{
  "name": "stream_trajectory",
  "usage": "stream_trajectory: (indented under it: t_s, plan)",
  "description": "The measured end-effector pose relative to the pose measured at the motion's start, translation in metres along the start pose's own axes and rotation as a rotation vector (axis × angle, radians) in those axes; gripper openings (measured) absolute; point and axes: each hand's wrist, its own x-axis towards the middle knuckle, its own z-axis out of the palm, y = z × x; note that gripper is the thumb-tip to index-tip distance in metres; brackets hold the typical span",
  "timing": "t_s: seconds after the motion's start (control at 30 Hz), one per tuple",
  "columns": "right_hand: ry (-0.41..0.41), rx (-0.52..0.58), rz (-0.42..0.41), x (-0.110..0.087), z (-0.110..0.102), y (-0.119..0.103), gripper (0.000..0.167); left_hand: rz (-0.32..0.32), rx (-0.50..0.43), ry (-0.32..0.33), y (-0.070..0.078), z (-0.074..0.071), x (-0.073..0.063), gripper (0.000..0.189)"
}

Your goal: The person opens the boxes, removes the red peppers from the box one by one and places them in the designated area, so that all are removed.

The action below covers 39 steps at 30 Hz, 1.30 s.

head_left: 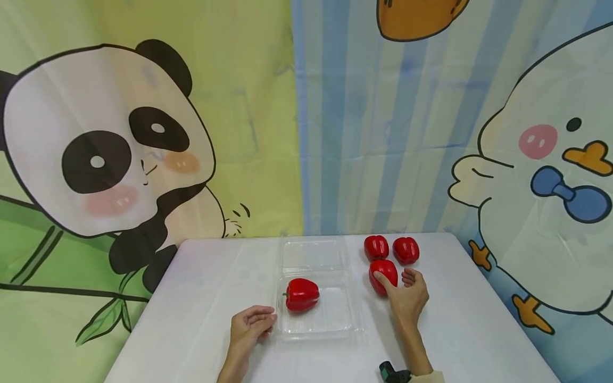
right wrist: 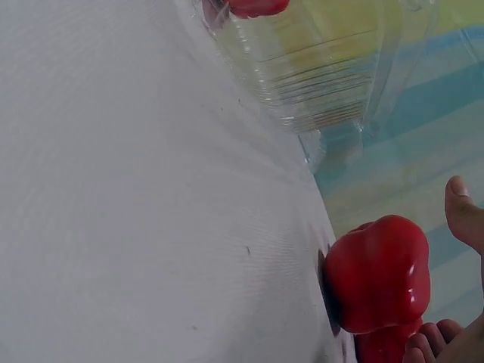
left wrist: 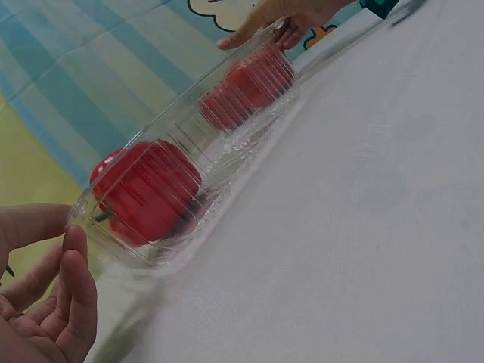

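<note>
A clear plastic clamshell box [head_left: 337, 314] lies with its lid [head_left: 313, 254] folded back, away from me. Inside its left part rests a red bell pepper [head_left: 303, 295], green stem to the left. My left hand [head_left: 246, 331] pinches the box's left edge between thumb and fingers, as the left wrist view shows at the box corner [left wrist: 79, 215]. Right of the box, my right hand [head_left: 411, 300] hovers at a second bell pepper [head_left: 384, 275]. In the right wrist view, thumb [right wrist: 460, 204] and fingers are spread apart beside that pepper [right wrist: 382, 274], not closed round it.
Two more red bell peppers, one at the back [head_left: 376, 247] and one to its right [head_left: 406, 250], sit close beyond the right hand's pepper. The white table [head_left: 191, 319] ends at a cartoon-printed curtain [head_left: 258, 159]. A dark device [head_left: 394, 372] is at the right wrist.
</note>
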Motion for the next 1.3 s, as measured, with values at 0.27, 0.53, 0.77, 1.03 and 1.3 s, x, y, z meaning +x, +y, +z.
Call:
stream_trajectory:
  t_s: [0.27, 0.53, 0.77, 1.03, 1.3]
  plan:
    - [-0.010, 0.034, -0.103, 0.003, -0.005, -0.007, 0.073, 0.009, -0.011, -0.009, 0.003, 0.000, -0.001, 0.031]
    - [-0.048, 0.047, -0.156, 0.004, -0.010, -0.023, 0.074, 0.011, -0.007, -0.008, 0.004, 0.002, -0.002, 0.031]
    - [-0.115, 0.057, -0.163, 0.001, -0.011, -0.036, 0.072, 0.016, 0.004, -0.012, 0.005, 0.001, -0.004, 0.032]
    - [-0.158, 0.089, -0.170, -0.008, -0.006, -0.042, 0.073, 0.000, 0.019, 0.003, 0.001, -0.001, -0.001, 0.031]
    - [-0.227, 0.103, -0.168, -0.013, -0.007, -0.048, 0.070, -0.016, 0.039, 0.001, 0.000, -0.001, 0.003, 0.030]
